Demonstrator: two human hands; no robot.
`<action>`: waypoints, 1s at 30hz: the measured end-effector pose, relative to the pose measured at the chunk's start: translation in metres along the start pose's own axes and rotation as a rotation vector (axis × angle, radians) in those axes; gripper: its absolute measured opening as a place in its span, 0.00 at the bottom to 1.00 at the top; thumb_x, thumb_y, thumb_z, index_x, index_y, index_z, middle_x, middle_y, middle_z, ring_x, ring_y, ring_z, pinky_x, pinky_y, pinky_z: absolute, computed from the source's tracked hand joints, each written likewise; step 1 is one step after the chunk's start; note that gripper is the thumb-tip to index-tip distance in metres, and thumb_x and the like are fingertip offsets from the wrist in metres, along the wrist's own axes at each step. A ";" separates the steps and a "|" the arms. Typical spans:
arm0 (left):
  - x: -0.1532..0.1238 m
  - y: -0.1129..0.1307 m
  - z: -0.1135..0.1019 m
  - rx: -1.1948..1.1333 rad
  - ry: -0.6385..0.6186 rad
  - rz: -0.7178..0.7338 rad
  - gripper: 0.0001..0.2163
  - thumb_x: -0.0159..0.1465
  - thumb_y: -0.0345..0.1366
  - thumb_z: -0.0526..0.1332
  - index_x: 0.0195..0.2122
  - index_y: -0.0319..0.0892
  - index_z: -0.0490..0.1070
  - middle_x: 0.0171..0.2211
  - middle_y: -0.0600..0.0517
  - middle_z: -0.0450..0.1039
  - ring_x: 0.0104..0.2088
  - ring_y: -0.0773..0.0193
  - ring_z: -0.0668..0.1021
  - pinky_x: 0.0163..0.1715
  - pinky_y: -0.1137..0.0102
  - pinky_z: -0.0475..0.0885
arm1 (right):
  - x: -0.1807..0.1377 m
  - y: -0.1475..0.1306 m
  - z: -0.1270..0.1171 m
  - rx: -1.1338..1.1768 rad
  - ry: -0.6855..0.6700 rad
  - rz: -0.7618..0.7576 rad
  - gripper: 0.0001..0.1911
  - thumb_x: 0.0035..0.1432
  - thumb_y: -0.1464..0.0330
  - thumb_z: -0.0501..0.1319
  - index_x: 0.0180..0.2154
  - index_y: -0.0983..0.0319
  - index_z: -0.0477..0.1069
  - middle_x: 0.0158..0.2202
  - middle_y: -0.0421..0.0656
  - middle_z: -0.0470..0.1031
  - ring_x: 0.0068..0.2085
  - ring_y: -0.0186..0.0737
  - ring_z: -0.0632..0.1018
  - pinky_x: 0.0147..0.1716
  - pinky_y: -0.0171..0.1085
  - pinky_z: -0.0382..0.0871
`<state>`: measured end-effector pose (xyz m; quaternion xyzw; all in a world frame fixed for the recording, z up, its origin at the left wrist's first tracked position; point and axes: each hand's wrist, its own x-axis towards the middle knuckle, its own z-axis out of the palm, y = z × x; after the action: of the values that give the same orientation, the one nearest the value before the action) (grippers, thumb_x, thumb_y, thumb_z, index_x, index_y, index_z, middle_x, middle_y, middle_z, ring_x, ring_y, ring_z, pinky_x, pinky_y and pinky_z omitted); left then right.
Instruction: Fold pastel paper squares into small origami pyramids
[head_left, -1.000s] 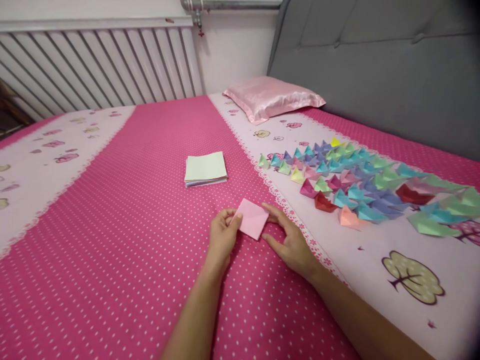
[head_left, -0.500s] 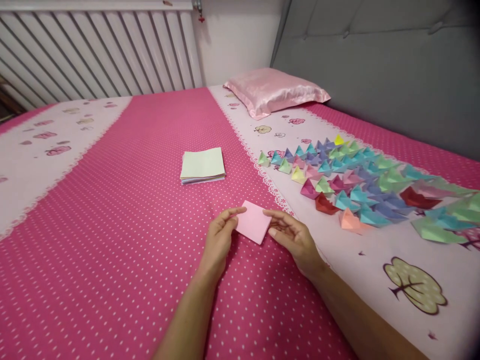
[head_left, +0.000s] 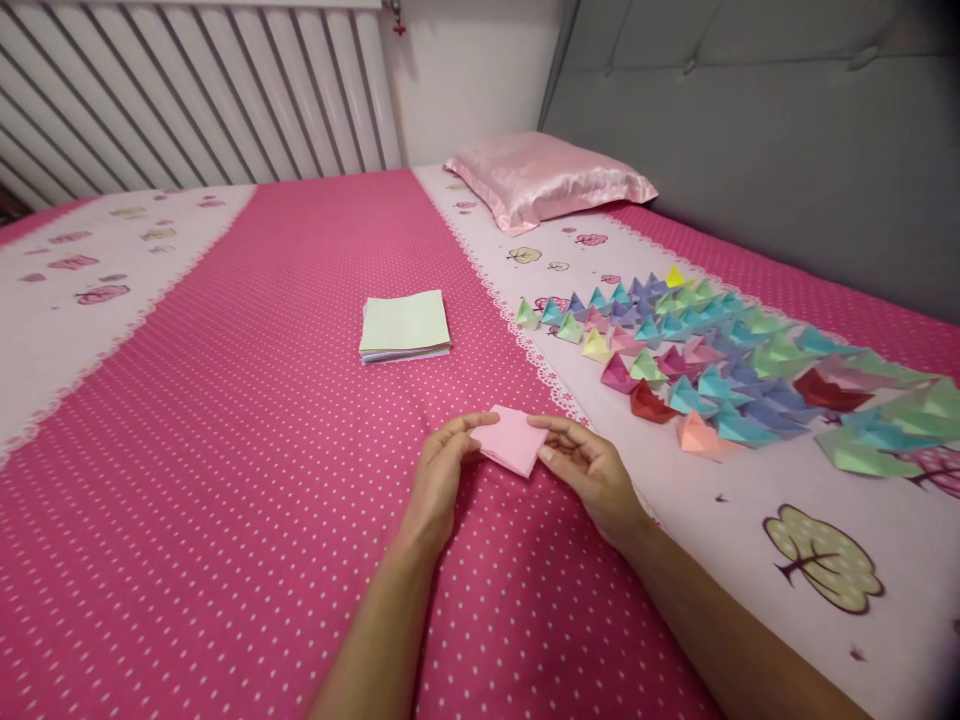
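Between my two hands is a small folded square of pink paper (head_left: 511, 440), held just above the dotted pink bedspread. My left hand (head_left: 448, 465) pinches its left edge, the index finger along the top and the thumb lower down. On the right side, my right hand (head_left: 585, 468) grips the paper between index finger and thumb. The paper's lower edge shows several layers. Beyond my hands lies a stack of square paper (head_left: 405, 325) with a pale green sheet on top. To the right, many folded paper boats (head_left: 697, 385) in several colours stand in rows.
A shiny pink pillow (head_left: 551, 180) lies at the far side of the bed against the grey padded headboard (head_left: 750, 130). A white radiator (head_left: 187, 100) is on the wall at the back left. Printed trees decorate the pale strips of the bedspread (head_left: 187, 540).
The pink paper has tilted, so its layered lower edge now shows more. My right thumb has closed onto its right corner. The boats and stack stay where they were.
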<state>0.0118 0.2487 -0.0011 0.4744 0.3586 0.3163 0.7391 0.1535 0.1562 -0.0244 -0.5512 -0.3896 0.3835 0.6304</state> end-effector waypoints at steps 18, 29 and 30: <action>-0.003 0.002 0.000 0.049 -0.047 0.022 0.12 0.54 0.32 0.59 0.39 0.39 0.75 0.33 0.49 0.77 0.35 0.65 0.76 0.41 0.70 0.66 | -0.001 -0.001 0.001 0.063 0.013 0.036 0.16 0.53 0.63 0.63 0.44 0.59 0.71 0.39 0.43 0.76 0.40 0.39 0.76 0.42 0.37 0.68; -0.004 0.005 0.003 0.026 -0.037 0.016 0.12 0.53 0.33 0.61 0.38 0.37 0.76 0.33 0.47 0.78 0.34 0.63 0.77 0.40 0.69 0.67 | -0.001 -0.001 0.000 0.074 -0.006 0.010 0.15 0.54 0.62 0.62 0.44 0.58 0.71 0.39 0.44 0.75 0.41 0.41 0.75 0.43 0.40 0.67; -0.005 0.005 0.004 0.028 -0.032 0.017 0.12 0.52 0.33 0.61 0.38 0.37 0.76 0.33 0.47 0.78 0.33 0.63 0.76 0.39 0.70 0.67 | -0.001 0.000 0.000 0.073 0.000 0.014 0.15 0.54 0.62 0.62 0.44 0.59 0.71 0.38 0.43 0.75 0.40 0.41 0.75 0.43 0.39 0.67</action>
<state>0.0119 0.2449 0.0056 0.4929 0.3474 0.3099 0.7351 0.1530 0.1556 -0.0240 -0.5305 -0.3716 0.4017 0.6474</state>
